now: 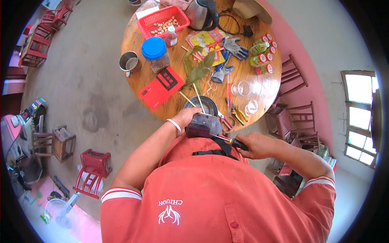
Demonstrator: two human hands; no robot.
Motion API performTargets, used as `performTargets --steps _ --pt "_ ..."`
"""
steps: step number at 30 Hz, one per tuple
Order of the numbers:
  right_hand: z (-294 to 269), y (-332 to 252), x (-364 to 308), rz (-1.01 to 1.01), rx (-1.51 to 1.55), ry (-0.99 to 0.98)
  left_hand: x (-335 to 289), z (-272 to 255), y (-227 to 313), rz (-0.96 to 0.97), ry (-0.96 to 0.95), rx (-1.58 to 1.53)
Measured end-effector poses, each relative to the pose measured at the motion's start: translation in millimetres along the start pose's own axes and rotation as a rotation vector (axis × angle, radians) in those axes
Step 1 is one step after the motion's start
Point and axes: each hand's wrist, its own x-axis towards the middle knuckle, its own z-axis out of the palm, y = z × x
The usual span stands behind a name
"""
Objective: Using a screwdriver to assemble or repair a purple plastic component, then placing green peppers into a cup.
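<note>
My left hand (184, 118), with a white bangle at its wrist, grips a dark, boxy object (201, 126) close to my belly; its kind is unclear. My right hand (256, 146) is wrapped round the black and yellow handle of a screwdriver (234, 141). The shaft points left to the box's lower right edge; whether the tip touches is too small to tell. Just beyond the box, at the table edge, sits a dark round pan (208, 106) with a pair of chopsticks (198, 97) across it. Red-handled scissors (227, 122) and yellow pliers (240, 116) lie to its right.
On the round wooden table (259, 87) stand a red basket of nuts (164, 25), a blue-lidded jar (154, 52), a metal mug (129, 62), a kettle (201, 15) and several small jars (261, 54). A red box (162, 88), leaves (198, 69) and gloves (235, 49) lie there too.
</note>
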Motion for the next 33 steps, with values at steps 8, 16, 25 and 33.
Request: performTargets --steps 8,16,25,33 --pt "4 -4 -6 0.075 0.618 -0.105 -27 -12 -7 0.374 -0.183 0.107" --pt "21 12 -15 0.213 1.064 -0.151 -56 -8 4 0.375 -0.276 0.210" --pt "33 8 -45 0.199 -0.092 0.301 -27 8 15 -0.068 -0.061 -0.117" --pt "30 18 -61 0.229 -0.227 0.431 -3 5 22 -0.319 -0.096 0.033"
